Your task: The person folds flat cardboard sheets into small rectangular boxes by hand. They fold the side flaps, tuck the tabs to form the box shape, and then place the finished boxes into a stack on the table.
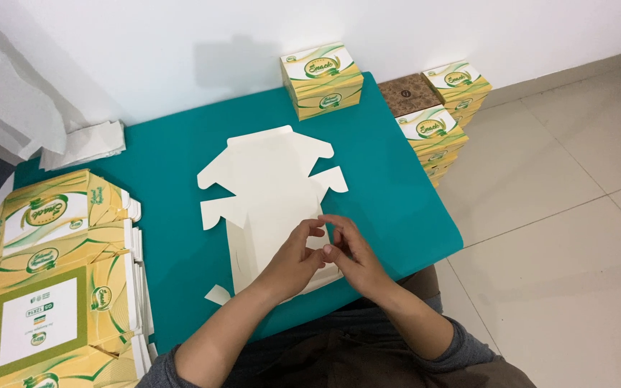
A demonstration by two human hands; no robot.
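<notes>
My fingertips [323, 248] meet over the near end of the flat white carton blank [271, 190], thumbs and forefingers of both hands pinched together on a small flap there. Left hand [296, 259] curls in from the left, fingers bent and closed on the card; right hand [353, 255] comes in from the right, its fingers folded down and gripping the same edge, so the two hands touch each other. I cannot tell exactly which tab sits between the pads, since the knuckles hide it. The blank lies plain side up, unfolded, in the middle of the teal table [174, 179], its tabs and wings spread toward the wall. Out to my left, a stack of flat printed yellow-and-green cartons [48, 287] rests on the table's edge, printed face up. At the far side, against the white wall, one assembled yellow-and-green box [321, 79] stands upright. Beyond the table's right edge, more assembled boxes [440, 133] are piled on the tiled floor [569, 215], with a brown box [409, 93] among them. A wad of white paper [84, 144] lies at the far-left corner.
</notes>
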